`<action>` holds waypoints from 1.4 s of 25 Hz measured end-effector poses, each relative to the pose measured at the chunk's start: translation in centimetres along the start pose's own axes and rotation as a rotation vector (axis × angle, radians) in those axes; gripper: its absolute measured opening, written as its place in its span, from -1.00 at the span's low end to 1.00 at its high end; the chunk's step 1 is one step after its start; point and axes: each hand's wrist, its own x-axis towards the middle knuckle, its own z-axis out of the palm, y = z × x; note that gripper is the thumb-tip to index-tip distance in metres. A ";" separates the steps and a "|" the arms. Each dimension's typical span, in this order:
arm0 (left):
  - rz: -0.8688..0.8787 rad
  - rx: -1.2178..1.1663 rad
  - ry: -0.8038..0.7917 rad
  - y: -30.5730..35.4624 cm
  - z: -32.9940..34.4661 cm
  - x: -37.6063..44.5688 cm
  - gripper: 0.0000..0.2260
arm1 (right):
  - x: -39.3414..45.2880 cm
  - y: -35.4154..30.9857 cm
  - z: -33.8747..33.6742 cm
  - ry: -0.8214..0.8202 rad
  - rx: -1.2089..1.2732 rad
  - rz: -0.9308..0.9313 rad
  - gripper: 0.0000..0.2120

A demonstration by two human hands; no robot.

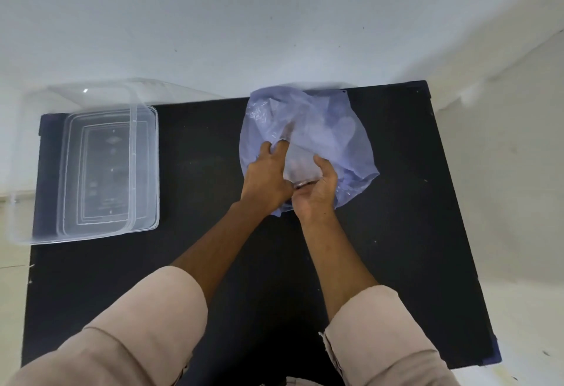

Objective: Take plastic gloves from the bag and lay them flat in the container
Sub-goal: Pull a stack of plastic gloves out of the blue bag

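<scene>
A crumpled, pale blue see-through bag (332, 132) lies on the black table (213, 263), right of centre toward the far edge. Faint glove shapes (345, 124) show through its plastic. My left hand (267, 176) rests on the bag's near left side, its fingertips tucked into the plastic. My right hand (317, 190) is palm up at the bag's near edge, fingers curled on clear plastic at the opening. An empty clear plastic container (91, 159) stands at the table's left end, far from both hands.
The container's see-through lid (134, 101) leans up behind it, overhanging the table's far left corner. A white wall runs behind the table, and pale floor shows on both sides. My beige sleeves fill the near part of the view.
</scene>
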 end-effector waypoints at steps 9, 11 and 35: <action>0.013 0.033 0.012 -1.0 -0.7 -0.1 -0.12 | -0.8 -1.3 -1.3 0.158 -0.261 -0.047 -0.75; -0.015 0.077 -0.008 -1.2 -0.9 -0.1 -0.24 | -2.6 -1.2 -3.5 0.181 -0.262 -0.070 -0.80; -0.806 -1.075 0.014 -4.5 8.2 -27.2 -0.80 | -17.2 10.6 -22.1 0.202 -0.376 0.071 -0.38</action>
